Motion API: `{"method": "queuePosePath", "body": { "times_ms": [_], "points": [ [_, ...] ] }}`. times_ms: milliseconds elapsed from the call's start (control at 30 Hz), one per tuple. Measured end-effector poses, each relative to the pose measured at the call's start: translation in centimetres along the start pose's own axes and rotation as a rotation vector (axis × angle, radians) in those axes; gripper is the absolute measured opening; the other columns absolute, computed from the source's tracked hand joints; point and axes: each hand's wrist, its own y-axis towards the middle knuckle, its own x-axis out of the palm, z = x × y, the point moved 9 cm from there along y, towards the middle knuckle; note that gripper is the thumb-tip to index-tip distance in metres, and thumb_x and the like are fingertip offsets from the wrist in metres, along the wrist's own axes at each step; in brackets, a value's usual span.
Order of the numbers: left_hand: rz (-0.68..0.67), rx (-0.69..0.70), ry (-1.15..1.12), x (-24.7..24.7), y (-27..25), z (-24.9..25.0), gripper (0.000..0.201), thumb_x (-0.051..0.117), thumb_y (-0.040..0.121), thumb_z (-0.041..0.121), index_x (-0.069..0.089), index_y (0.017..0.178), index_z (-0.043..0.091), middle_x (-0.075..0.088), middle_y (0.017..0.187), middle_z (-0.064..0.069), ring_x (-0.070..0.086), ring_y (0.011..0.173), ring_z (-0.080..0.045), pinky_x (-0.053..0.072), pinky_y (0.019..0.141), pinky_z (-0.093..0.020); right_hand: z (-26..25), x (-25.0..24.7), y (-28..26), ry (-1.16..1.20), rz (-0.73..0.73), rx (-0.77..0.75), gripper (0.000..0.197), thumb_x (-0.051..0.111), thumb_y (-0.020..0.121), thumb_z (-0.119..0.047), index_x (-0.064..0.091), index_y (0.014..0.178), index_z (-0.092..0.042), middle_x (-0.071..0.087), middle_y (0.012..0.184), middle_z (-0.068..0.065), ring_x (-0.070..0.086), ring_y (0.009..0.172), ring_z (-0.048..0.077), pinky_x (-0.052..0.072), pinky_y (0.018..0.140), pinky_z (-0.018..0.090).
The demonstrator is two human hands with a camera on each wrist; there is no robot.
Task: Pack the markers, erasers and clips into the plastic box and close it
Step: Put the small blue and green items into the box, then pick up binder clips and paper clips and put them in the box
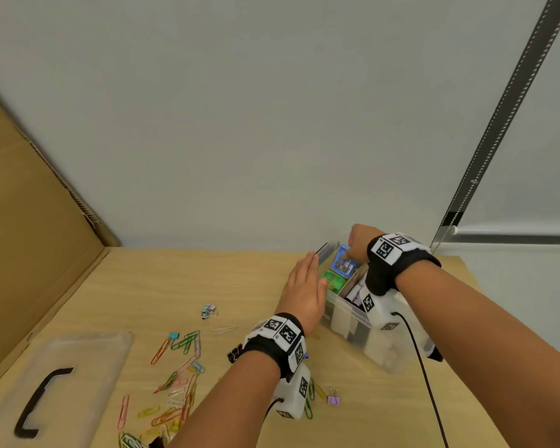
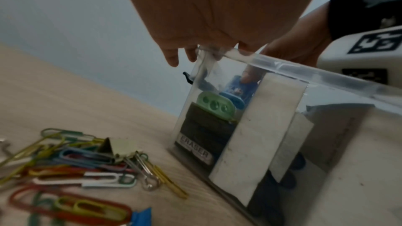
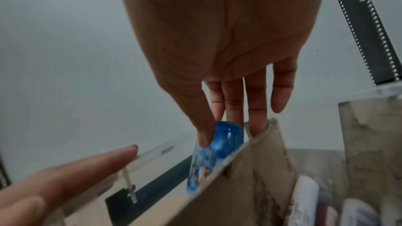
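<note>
Fingers (image 3: 233, 109) of the right hand (image 1: 358, 242) pinched a small blue plastic eraser (image 3: 214, 150), lowering it into the far compartment of the clear plastic box (image 1: 382, 347) on the wooden worktop (image 1: 162, 286). The left hand (image 1: 304, 291), flat and holding nothing, pressed against the box's side to steady it. A green eraser (image 2: 216, 105), a black eraser and markers already sat inside. By the look of it, packing was roughly half done: coloured paper clips (image 1: 178, 383) and binder clips lay loose outside the box, and the clear lid with a black handle (image 1: 75, 379) waited aside.
</note>
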Motion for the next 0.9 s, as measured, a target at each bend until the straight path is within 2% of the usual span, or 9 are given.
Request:
{"method": "queuePosePath", "body": {
  "times_ms": [133,167,233,333,500,633,733,833,900],
  "points": [
    [0.014,-0.002,0.001,0.1,0.0,-0.3,0.054,0.020,0.102,0.033,0.007,0.152,0.016,0.003,0.160,0.002,0.002,0.147,-0.014,0.008,0.121,-0.032,2.7,4.9,7.4,-0.188,-0.101,-0.015,0.041,0.075,0.059,-0.047,0.058,0.085,-0.021,0.069,0.103,0.004,0.066,0.088,0.027,0.055,0.084,0.040],
    [0.018,0.000,0.003,0.1,0.0,-0.3,0.054,0.020,0.102,0.033,0.007,0.152,0.016,0.003,0.160,0.002,0.002,0.147,-0.014,0.008,0.121,-0.032,3.0,5.6,8.2,-0.210,-0.119,-0.029,0.042,0.073,0.060,-0.051,0.060,0.088,-0.023,0.068,0.104,0.002,0.065,0.089,0.026,0.054,0.086,0.039],
    [0.016,0.002,0.011,0.2,0.1,-0.3,0.054,0.019,0.102,0.033,0.006,0.152,0.016,0.003,0.160,0.002,0.002,0.147,-0.014,0.009,0.121,-0.033,4.0,7.0,10.4,-0.242,-0.123,-0.040,0.048,0.069,0.069,-0.051,0.062,0.110,-0.027,0.064,0.117,0.001,0.062,0.103,0.025,0.050,0.092,0.037],
    [0.007,-0.007,0.020,0.3,0.1,-0.4,0.054,0.018,0.102,0.034,0.005,0.152,0.018,0.002,0.160,0.004,0.001,0.147,-0.013,0.010,0.121,-0.034,4.9,7.5,11.8,-0.240,-0.110,-0.065,0.066,0.065,0.072,-0.044,0.047,0.135,-0.032,0.047,0.144,0.000,0.051,0.125,0.024,0.042,0.103,0.040],
    [-0.049,-0.035,0.042,0.4,0.3,-0.6,0.055,0.017,0.101,0.039,0.004,0.152,0.021,-0.002,0.160,0.007,0.003,0.148,-0.013,0.013,0.121,-0.039,-0.7,1.5,-2.6,-0.157,-0.125,-0.045,0.046,0.048,0.096,-0.019,0.042,0.140,-0.008,0.041,0.147,0.012,0.041,0.134,0.027,0.033,0.111,0.035],
    [-0.160,-0.002,-0.044,-2.4,-0.4,-0.6,0.056,0.021,0.101,0.042,0.003,0.151,0.026,0.001,0.160,0.008,0.009,0.147,-0.012,0.012,0.119,-0.034,-2.1,-1.0,-8.2,0.039,0.009,-0.090,0.042,0.041,0.098,-0.018,0.042,0.139,-0.010,0.046,0.143,0.013,0.047,0.128,0.028,0.039,0.104,0.034],
    [-0.090,-0.027,-0.087,-8.0,-1.8,-2.4,0.049,0.029,0.102,0.032,0.018,0.150,0.026,0.021,0.157,0.002,0.025,0.142,-0.014,0.022,0.116,-0.034,-3.5,-2.3,-12.8,0.146,0.135,-0.216,0.039,0.044,0.097,-0.022,0.046,0.135,-0.017,0.047,0.141,0.007,0.047,0.126,0.025,0.040,0.103,0.036],
    [-0.012,-0.073,-0.073,-12.3,-4.3,-5.6,0.038,0.035,0.101,0.021,0.044,0.138,0.019,0.049,0.140,-0.001,0.046,0.127,-0.014,0.035,0.106,-0.028,-4.9,-2.5,-16.6,0.237,0.309,-0.359,0.032,0.046,0.096,-0.021,0.052,0.127,-0.019,0.051,0.134,0.000,0.045,0.122,0.021,0.040,0.098,0.033],
    [-0.012,-0.118,-0.061,-13.1,-6.4,-7.7,0.033,0.039,0.099,0.018,0.054,0.128,0.018,0.059,0.128,0.002,0.054,0.114,-0.010,0.040,0.098,-0.025,-5.4,-1.5,-18.4,0.305,0.420,-0.428,0.025,0.047,0.095,-0.020,0.057,0.118,-0.019,0.055,0.123,-0.002,0.046,0.114,0.017,0.038,0.091,0.028]
  ]
}}
